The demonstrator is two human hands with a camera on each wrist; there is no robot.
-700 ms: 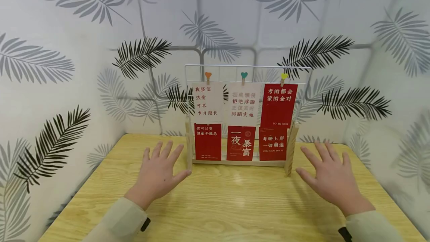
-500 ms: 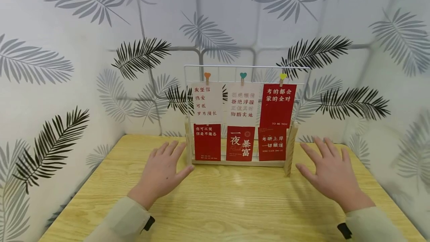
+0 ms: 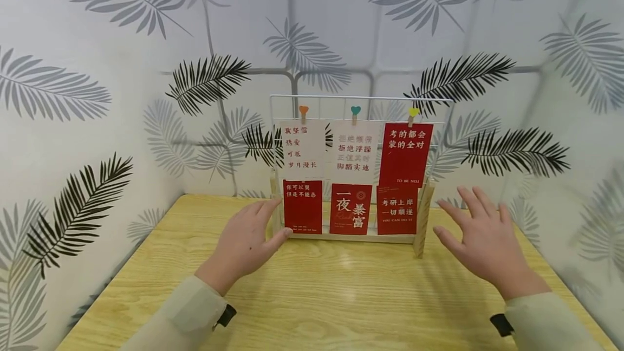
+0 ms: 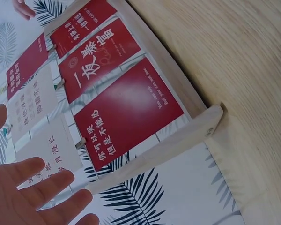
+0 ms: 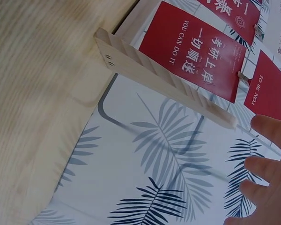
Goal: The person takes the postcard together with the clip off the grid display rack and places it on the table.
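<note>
Left hand point(image 3: 246, 242): fingers spread, holding nothing, at card rack's point(image 3: 352, 169) left post.
Right hand point(image 3: 480, 245): spread, apart from rack.
Risk: uneven grip could tip rack on worktop point(image 3: 331, 297).

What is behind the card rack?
Behind the rack stands the leaf-print wall, showing through the white wire grid. The six cards cover the wall and grid wires behind them.
</note>
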